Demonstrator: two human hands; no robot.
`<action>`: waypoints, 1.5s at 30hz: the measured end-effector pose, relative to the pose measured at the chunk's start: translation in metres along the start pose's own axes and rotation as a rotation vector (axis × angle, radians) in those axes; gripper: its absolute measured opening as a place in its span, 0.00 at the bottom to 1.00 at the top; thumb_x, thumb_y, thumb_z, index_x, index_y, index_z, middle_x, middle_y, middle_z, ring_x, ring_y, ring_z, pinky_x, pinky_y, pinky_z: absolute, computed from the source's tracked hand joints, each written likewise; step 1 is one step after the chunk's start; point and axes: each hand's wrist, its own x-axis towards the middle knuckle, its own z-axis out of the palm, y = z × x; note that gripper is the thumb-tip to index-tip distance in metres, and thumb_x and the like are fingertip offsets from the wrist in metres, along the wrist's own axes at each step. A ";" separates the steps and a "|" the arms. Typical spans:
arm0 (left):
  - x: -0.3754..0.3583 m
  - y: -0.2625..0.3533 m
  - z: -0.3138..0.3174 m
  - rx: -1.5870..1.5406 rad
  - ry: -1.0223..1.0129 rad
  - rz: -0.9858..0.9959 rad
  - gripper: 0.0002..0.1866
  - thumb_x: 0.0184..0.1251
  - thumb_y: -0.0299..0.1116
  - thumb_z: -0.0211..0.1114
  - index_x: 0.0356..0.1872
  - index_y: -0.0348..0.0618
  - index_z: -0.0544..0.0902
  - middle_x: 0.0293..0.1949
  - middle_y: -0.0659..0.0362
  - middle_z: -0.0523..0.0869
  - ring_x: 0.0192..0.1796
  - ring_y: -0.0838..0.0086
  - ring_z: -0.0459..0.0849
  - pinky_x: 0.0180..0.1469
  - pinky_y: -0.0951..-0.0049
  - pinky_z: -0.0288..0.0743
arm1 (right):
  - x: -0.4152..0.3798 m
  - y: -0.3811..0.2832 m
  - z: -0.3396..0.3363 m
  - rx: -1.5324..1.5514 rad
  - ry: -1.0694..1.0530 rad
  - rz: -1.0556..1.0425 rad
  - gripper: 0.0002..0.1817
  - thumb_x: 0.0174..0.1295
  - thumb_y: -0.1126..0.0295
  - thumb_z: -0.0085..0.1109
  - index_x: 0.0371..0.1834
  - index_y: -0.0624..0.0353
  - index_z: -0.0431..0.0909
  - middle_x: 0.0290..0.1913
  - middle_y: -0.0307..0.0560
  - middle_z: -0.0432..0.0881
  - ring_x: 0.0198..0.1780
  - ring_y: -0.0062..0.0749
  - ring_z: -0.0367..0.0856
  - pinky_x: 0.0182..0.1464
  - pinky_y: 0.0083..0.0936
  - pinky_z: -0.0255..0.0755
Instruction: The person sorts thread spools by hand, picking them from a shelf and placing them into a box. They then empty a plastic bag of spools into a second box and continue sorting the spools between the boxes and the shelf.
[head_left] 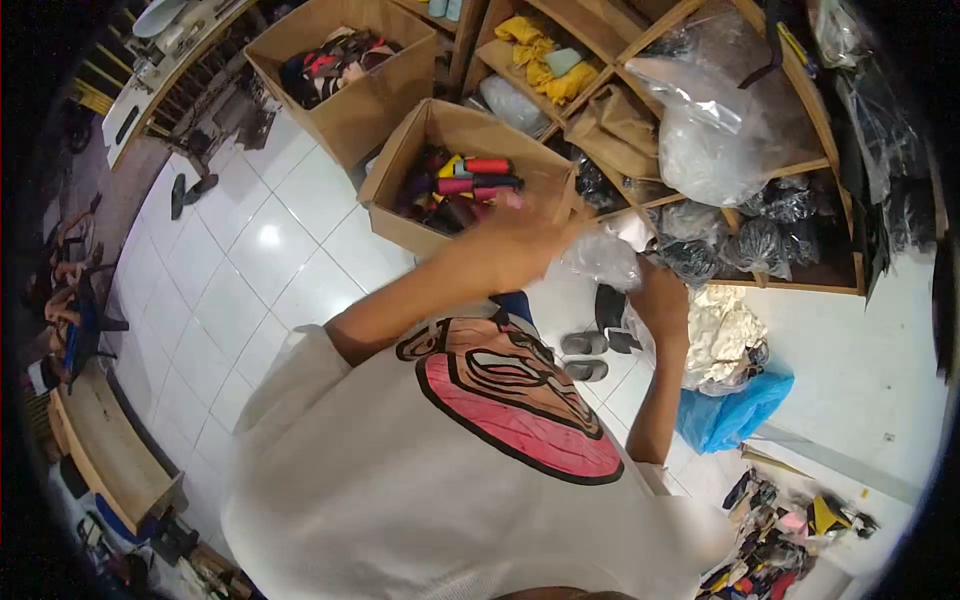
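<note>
Floor (head view): white tiles (235, 270), left and centre of the frame.
Shelf: wooden compartments (800, 286) at upper right, with bagged items.
Carton: open cardboard box (405, 231) at upper centre, with coloured spools (487, 166) inside.
Plastic bag: clear and crumpled (604, 258), between the hands, right of the frame's centre.
Left hand: blurred (528, 240), beside the bag; cannot tell its grip.
Right hand: fingers closed (660, 296) on the bag's right edge.
Lower right: blue bag (735, 410) below cream fabric (722, 335).
</note>
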 end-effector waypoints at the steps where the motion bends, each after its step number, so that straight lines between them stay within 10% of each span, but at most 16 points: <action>1: 0.007 0.007 0.008 -0.037 0.062 0.127 0.50 0.55 0.35 0.71 0.76 0.48 0.49 0.73 0.41 0.56 0.75 0.43 0.54 0.68 0.39 0.58 | 0.000 -0.001 -0.005 -0.081 -0.100 0.019 0.18 0.47 0.71 0.64 0.44 0.62 0.78 0.33 0.61 0.83 0.40 0.56 0.83 0.41 0.47 0.77; 7: 0.052 0.019 0.066 -0.516 0.182 0.180 0.29 0.52 0.35 0.70 0.56 0.37 0.73 0.37 0.43 0.85 0.43 0.50 0.85 0.47 0.53 0.78 | -0.010 -0.038 -0.056 0.104 -0.029 -0.260 0.22 0.42 0.71 0.68 0.44 0.58 0.78 0.39 0.55 0.83 0.45 0.51 0.82 0.50 0.45 0.73; 14: 0.010 0.008 0.040 -0.411 0.186 0.376 0.17 0.51 0.32 0.67 0.42 0.36 0.75 0.29 0.45 0.84 0.33 0.48 0.86 0.36 0.52 0.79 | -0.034 -0.044 -0.103 0.026 -0.130 -0.289 0.28 0.36 0.69 0.74 0.46 0.57 0.78 0.47 0.47 0.81 0.52 0.46 0.75 0.60 0.42 0.65; 31: -0.044 -0.002 -0.088 -0.226 -0.184 0.636 0.12 0.52 0.28 0.65 0.35 0.37 0.73 0.28 0.52 0.82 0.31 0.59 0.85 0.29 0.59 0.77 | -0.053 -0.028 -0.179 0.553 -0.338 -0.732 0.18 0.36 0.68 0.72 0.31 0.64 0.78 0.29 0.50 0.78 0.25 0.45 0.76 0.25 0.35 0.69; 35: -0.032 -0.002 -0.082 -0.347 0.003 0.776 0.18 0.56 0.31 0.64 0.47 0.37 0.74 0.28 0.57 0.79 0.29 0.61 0.82 0.29 0.60 0.73 | -0.053 -0.014 -0.187 0.656 -0.160 -0.889 0.18 0.41 0.62 0.68 0.33 0.60 0.78 0.29 0.47 0.75 0.27 0.37 0.75 0.24 0.31 0.63; 38: 0.004 0.033 -0.050 -0.695 0.527 0.985 0.21 0.47 0.34 0.68 0.44 0.39 0.76 0.31 0.50 0.78 0.36 0.57 0.82 0.33 0.57 0.73 | -0.059 -0.007 -0.183 0.716 -0.014 -0.846 0.19 0.43 0.61 0.68 0.36 0.60 0.77 0.33 0.48 0.74 0.32 0.39 0.73 0.30 0.33 0.63; 41: 0.025 0.072 -0.052 -0.861 0.620 1.114 0.29 0.59 0.50 0.66 0.56 0.43 0.73 0.41 0.51 0.76 0.48 0.55 0.77 0.47 0.53 0.69 | -0.069 -0.002 -0.163 0.772 0.139 -0.692 0.20 0.45 0.61 0.67 0.40 0.59 0.77 0.37 0.49 0.73 0.37 0.41 0.71 0.35 0.35 0.63; 45: 0.053 0.086 -0.028 -1.100 0.710 0.989 0.52 0.41 0.62 0.76 0.64 0.39 0.67 0.60 0.45 0.66 0.66 0.46 0.60 0.67 0.47 0.54 | -0.069 -0.009 -0.112 0.814 0.312 -0.361 0.21 0.48 0.61 0.66 0.44 0.59 0.76 0.43 0.51 0.73 0.44 0.44 0.68 0.42 0.38 0.62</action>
